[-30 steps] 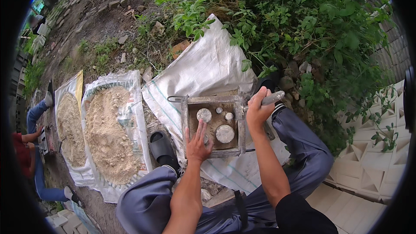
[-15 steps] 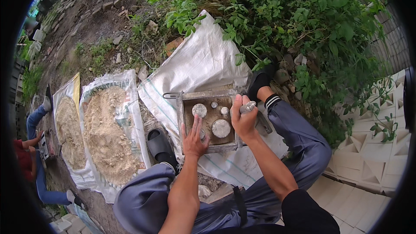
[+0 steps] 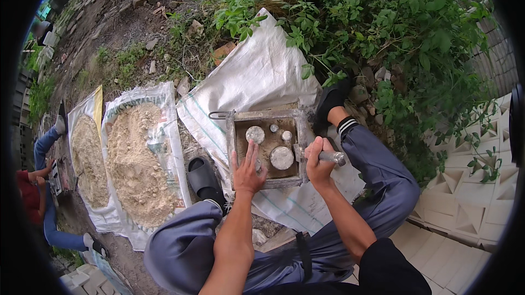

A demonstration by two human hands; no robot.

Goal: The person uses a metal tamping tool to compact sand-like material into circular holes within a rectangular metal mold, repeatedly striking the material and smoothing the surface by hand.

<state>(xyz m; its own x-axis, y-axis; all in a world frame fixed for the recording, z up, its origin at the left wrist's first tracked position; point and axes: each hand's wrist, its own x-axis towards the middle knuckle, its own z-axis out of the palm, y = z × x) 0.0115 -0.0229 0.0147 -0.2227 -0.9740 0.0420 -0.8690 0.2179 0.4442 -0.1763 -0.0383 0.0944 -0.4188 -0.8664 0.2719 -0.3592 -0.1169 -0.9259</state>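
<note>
A square metal mould frame [image 3: 268, 184] lies on a white woven sack, packed with brown sandy material. Inside it are several round pale discs, among them a large disc [image 3: 281, 158], an upper-left disc [image 3: 255, 135] and two small ones. My left hand [image 3: 249, 176] rests over the frame's left part, fingers stretched out, fingertips at the upper-left disc. At the frame's right side, my right hand [image 3: 320, 164] is closed around a grey hammer-like metal tool [image 3: 333, 157]. Its thick round end points right, and its other end meets the frame's right wall.
Two opened sacks of pale sandy powder [image 3: 139, 164] lie to the left. Black slippers [image 3: 203, 179] on my feet flank the mould. Leafy plants [image 3: 372, 32] grow at the far right, above stacked cream blocks [image 3: 465, 202]. Another person in red [image 3: 30, 196] sits at the far left.
My right hand has turned and moved slightly right and down, swinging the tool against the frame's right wall. My left hand stays on the mould. The whole view has shifted a little.
</note>
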